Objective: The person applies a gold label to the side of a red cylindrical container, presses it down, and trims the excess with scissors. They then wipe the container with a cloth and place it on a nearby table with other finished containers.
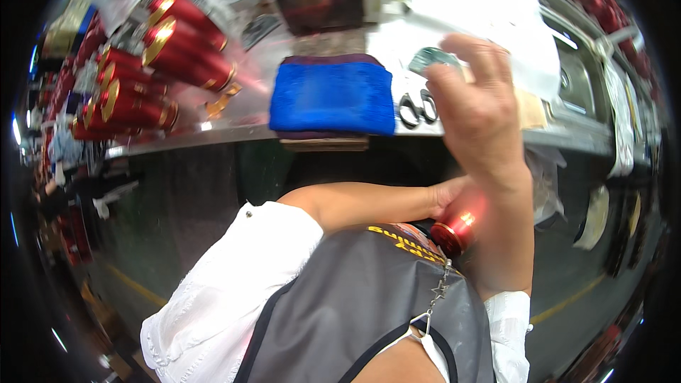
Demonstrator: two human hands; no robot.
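My left hand (pixel 449 194) reaches across in front of my apron and is closed around a shiny red bottle (pixel 457 226) with gold trim. My right forearm hides part of that bottle and of the hand. Raised near the bench edge, my right hand (pixel 476 90) is blurred, its thumb and fingers apart with no object plainly between them. Just left of it lie the black handles of scissors (pixel 417 109). A greenish, see-through round item (pixel 433 58) shows beyond the thumb. A folded blue cloth (pixel 332 96) rests at the bench's front edge.
Several red bottles with gold trim (pixel 186 56) lean or lie at the bench's left. Behind the cloth stands a dark notched holder (pixel 319 0). White sheeting (pixel 489 10) covers the right part, beside a metal sink (pixel 577 77). A plastic bag (pixel 545 186) hangs below the edge.
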